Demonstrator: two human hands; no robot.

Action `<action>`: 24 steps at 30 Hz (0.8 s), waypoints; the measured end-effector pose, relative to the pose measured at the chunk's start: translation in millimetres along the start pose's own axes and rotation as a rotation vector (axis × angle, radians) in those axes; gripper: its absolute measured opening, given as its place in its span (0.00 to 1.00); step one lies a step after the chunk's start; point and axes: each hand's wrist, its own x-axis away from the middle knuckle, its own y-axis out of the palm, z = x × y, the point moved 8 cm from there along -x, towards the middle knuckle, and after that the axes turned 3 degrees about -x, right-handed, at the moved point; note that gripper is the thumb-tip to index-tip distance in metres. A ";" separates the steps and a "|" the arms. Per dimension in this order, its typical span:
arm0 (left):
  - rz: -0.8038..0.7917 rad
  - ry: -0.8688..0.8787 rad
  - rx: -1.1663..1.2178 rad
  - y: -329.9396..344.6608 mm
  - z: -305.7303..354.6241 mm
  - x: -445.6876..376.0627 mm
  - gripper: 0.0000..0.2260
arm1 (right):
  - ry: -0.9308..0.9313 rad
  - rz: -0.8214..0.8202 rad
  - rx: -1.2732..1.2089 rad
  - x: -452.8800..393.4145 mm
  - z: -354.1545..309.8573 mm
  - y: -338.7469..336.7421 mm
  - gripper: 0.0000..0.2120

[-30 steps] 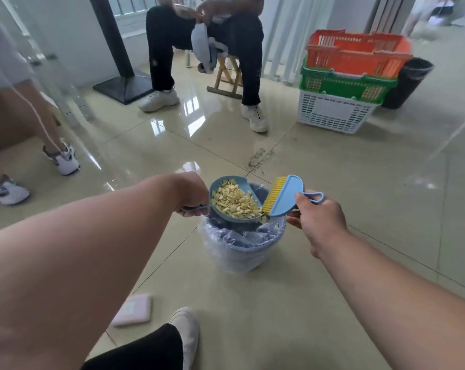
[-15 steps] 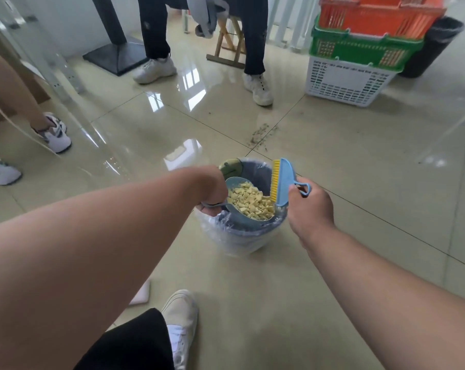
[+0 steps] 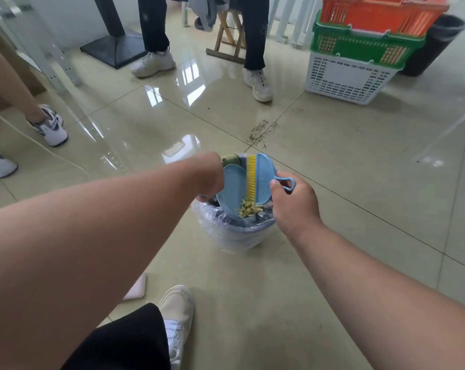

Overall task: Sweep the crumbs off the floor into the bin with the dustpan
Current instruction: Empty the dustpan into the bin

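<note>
So the small round bin lined with a clear plastic bag (image 3: 236, 233) sits on the glossy beige tile floor (image 3: 332, 209), right in the middle of the view. Over its mouth the left hand (image 3: 208, 180) has its fingers curled around the handle of a light blue plastic dustpan (image 3: 232, 190), though the handle itself is mostly hidden behind the fist. The pan is tipped steeply, and the pale yellow crumbs (image 3: 250, 209) are bunched at its low edge, spilling over the bin's opening. What's already inside the bin I can't really tell, the pan covers it.

The right hand (image 3: 292, 201) grips the looped handle of a light blue hand brush with yellow bristles (image 3: 260, 180), bristles pressed up against the pan's inner face just above the crumbs.

Past the bin there's a patch of dark specks (image 3: 260, 129) scattered on the tiles. Further back right, three stacked plastic baskets: orange (image 3: 381, 14) on top, green (image 3: 365, 46) in the middle, white (image 3: 346, 78) at the bottom, contents not visible. A black bin with a dark liner (image 3: 437, 44) stands just beside them.
</note>
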 end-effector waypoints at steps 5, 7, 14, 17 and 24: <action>0.224 0.108 -0.031 -20.8 2.8 8.5 0.08 | 0.039 -0.009 -0.015 3.2 -2.3 3.2 0.05; 0.274 0.118 -0.033 -24.3 0.9 7.2 0.08 | 0.051 -0.019 -0.045 4.5 -1.8 7.5 0.06; 0.335 0.152 -0.034 -27.1 0.5 5.4 0.10 | 0.034 -0.048 -0.078 12.4 -2.6 19.3 0.06; 0.278 0.122 0.019 -22.3 -1.2 -2.2 0.07 | 0.054 -0.057 -0.139 16.1 -4.3 23.5 0.07; 0.227 0.168 0.078 -18.9 -9.1 -9.2 0.05 | 0.201 0.049 -0.272 12.4 7.5 13.3 0.05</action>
